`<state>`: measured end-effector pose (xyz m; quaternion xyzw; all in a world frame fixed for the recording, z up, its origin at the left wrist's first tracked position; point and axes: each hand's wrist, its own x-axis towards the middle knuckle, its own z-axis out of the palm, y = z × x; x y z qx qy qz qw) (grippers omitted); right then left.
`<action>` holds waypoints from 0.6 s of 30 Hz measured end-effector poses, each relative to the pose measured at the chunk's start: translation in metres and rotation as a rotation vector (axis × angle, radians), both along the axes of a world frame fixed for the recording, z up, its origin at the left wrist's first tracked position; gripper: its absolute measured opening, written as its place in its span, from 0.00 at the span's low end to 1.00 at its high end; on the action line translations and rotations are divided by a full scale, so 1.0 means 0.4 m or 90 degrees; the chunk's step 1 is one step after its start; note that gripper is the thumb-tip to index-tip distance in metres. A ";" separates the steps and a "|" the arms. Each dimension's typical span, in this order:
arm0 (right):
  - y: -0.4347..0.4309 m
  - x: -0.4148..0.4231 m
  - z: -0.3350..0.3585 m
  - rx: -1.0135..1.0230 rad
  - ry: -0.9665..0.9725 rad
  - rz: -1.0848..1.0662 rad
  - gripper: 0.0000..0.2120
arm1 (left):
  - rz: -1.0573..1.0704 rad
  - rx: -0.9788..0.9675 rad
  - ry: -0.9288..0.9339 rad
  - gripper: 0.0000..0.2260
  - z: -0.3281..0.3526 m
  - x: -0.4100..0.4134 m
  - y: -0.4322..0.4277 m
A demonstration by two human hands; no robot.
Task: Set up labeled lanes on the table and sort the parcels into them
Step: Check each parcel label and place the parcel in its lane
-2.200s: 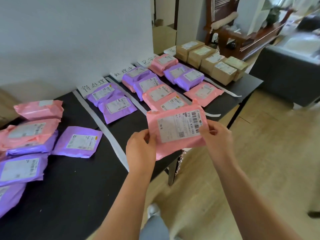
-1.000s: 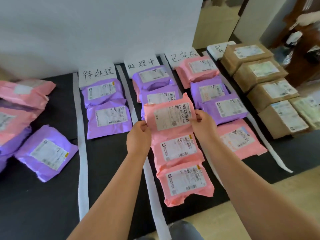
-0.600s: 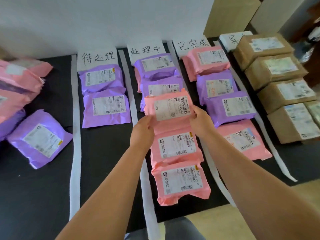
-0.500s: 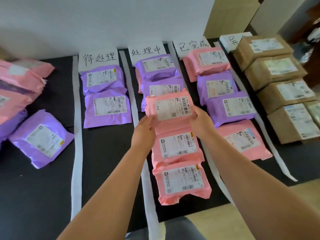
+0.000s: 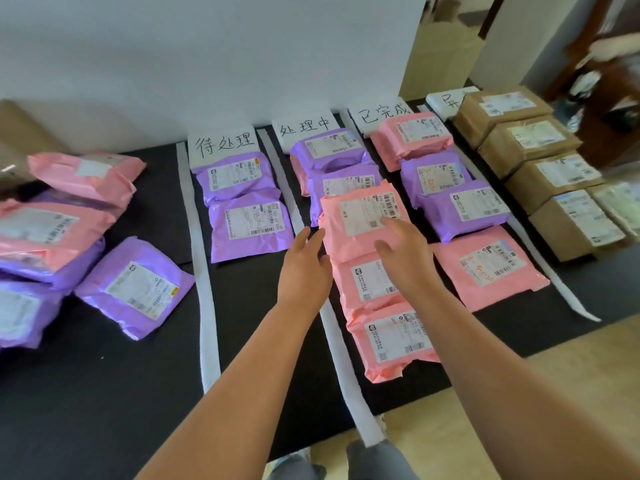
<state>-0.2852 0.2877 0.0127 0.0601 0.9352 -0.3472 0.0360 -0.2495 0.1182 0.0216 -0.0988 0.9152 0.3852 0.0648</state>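
Pink parcel (image 5: 346,244), label (image 5: 363,216) up, long axis left-right

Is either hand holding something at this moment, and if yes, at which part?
Nothing is held. The left hand and the right hand are both open; the pink parcel lies in its lane.

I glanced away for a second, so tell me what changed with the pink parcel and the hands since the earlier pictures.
The pink parcel, earlier held up by both hands, was carried into the lane below the second label and laid on the parcels there. The left hand and right hand let go and are open. Everything else on the table stayed put.
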 end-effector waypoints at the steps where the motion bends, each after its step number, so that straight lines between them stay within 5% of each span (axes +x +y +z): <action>1: -0.025 0.025 0.010 0.004 0.006 -0.004 0.21 | -0.010 0.002 0.003 0.23 0.005 0.016 -0.016; 18: -0.303 0.343 0.095 0.006 0.066 0.091 0.20 | 0.117 0.061 0.016 0.22 0.074 0.315 -0.252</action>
